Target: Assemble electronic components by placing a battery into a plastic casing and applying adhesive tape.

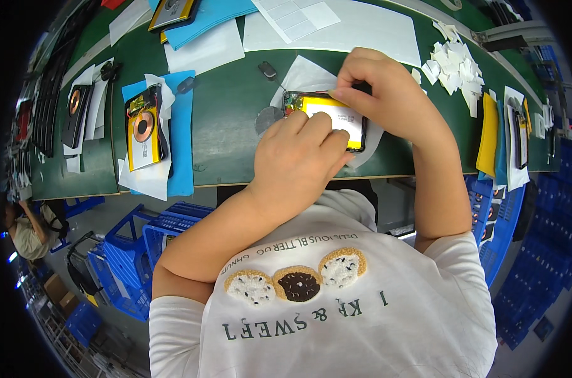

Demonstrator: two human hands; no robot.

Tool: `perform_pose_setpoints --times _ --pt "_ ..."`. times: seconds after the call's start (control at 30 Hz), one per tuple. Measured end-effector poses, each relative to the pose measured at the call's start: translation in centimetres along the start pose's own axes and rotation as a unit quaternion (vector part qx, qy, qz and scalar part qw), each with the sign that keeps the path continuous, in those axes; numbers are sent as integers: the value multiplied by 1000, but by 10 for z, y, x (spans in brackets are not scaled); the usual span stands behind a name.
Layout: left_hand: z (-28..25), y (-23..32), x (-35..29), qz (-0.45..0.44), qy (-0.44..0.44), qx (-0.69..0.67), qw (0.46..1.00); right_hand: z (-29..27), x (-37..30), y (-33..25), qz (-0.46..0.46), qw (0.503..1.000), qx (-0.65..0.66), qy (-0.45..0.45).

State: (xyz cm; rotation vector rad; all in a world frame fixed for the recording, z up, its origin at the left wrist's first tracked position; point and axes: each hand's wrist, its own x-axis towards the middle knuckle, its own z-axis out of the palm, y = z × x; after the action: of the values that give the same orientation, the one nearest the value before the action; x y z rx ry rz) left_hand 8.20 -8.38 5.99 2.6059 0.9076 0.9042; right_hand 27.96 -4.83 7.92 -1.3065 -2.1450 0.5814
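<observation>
An opened power bank (351, 121) lies on the green bench in front of me, a white and yellow battery pack inside its black frame and a bit of circuitry at its left end. My left hand (295, 154) reaches across it, fingers curled over the near side and hiding much of the battery. At the far edge my right hand (377, 88) pinches thumb against fingers; whatever is between the tips is too small to make out. White paper (308, 75) sticks out from under the device. Just left of it is a greyish round disc (268, 120).
Another opened unit with a copper coil (143, 127) lies at left on blue sheets (183, 145). A small dark piece (267, 70) lies beyond the disc. Torn white scraps (453, 66) are heaped at far right. Yellow sheets (487, 135) stand nearer. Blue crates (122, 264) are below the bench.
</observation>
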Motion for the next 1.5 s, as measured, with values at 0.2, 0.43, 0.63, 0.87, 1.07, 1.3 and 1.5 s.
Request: perform_pose_setpoints --times 0.2,0.43,0.63,0.87,1.07,1.3,1.5 --pt "-19 -9 2 -21 -3 -84 996 13 -24 -5 16 998 12 62" --pt "-29 -37 7 -13 9 49 999 15 -21 1 1 996 14 87" --pt "-22 -39 2 -49 -1 11 999 13 -21 7 13 995 45 83" --pt "-24 -39 6 -67 -20 3 998 10 -18 1 12 994 35 104" --pt "-30 -43 8 -54 -39 12 998 6 -21 -3 -18 992 -64 109" --pt "-24 -34 15 -12 -6 37 999 8 -32 -2 -69 974 -174 124" --pt "-2 -27 21 29 7 34 999 -4 -28 -5 -101 972 -203 64"
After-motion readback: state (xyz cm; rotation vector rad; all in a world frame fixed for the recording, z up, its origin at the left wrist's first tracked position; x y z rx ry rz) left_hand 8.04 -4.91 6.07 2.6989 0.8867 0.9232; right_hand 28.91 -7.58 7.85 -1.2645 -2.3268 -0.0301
